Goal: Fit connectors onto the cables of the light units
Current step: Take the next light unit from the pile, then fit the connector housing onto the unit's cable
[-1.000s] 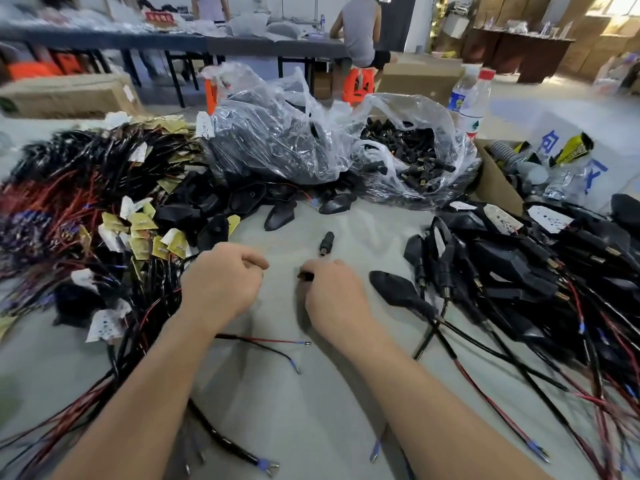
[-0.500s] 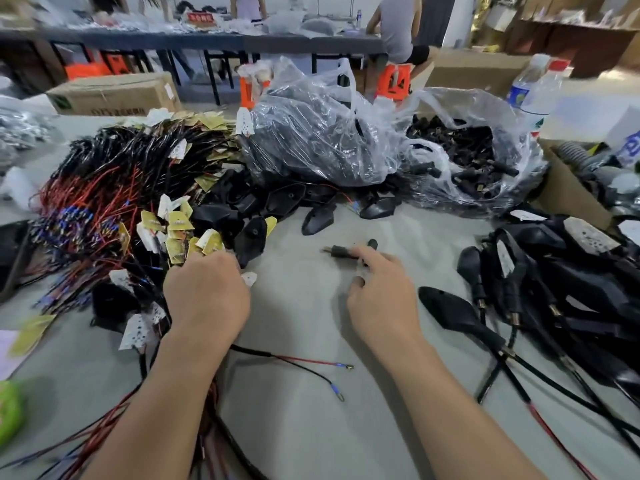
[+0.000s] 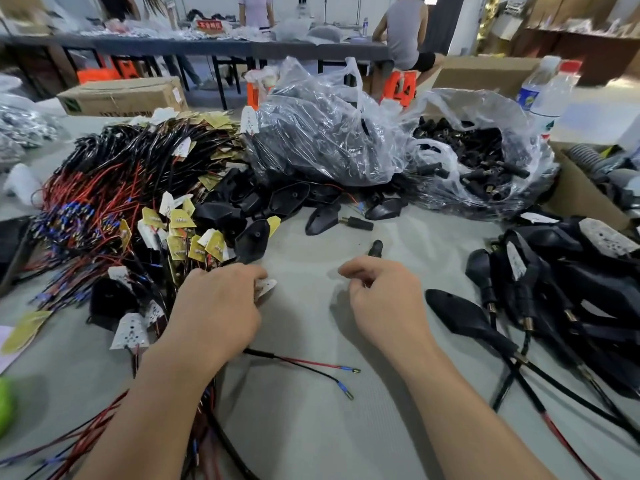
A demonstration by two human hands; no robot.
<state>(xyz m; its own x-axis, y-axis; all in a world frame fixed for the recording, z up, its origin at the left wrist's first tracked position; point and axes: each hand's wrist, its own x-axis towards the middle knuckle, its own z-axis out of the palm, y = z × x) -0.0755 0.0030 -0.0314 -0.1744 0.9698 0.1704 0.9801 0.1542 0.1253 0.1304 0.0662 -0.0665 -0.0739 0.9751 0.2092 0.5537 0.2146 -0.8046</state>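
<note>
Left hand [image 3: 216,311]: we curl our fingers over a white perforated light board [image 3: 266,288] at the edge of the tangled wire pile [image 3: 104,216].
Right hand [image 3: 384,299]: loosely curled, pinching a small black cylindrical connector [image 3: 375,247] that pokes out beyond our fingertips.
Cable [image 3: 311,368]: thin red and black leads with blue-sleeved tips, lying on the matte grey bench [image 3: 311,427] between our wrists.
Bag [image 3: 485,157]: crinkled clear plastic full of black connectors, beyond our right hand.

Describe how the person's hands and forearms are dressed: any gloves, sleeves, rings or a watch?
The left hand and the right hand are both bare: no gloves, rings or watch. Both forearms are bare to the frame's bottom edge, with no sleeve, wristband or marking visible.
</note>
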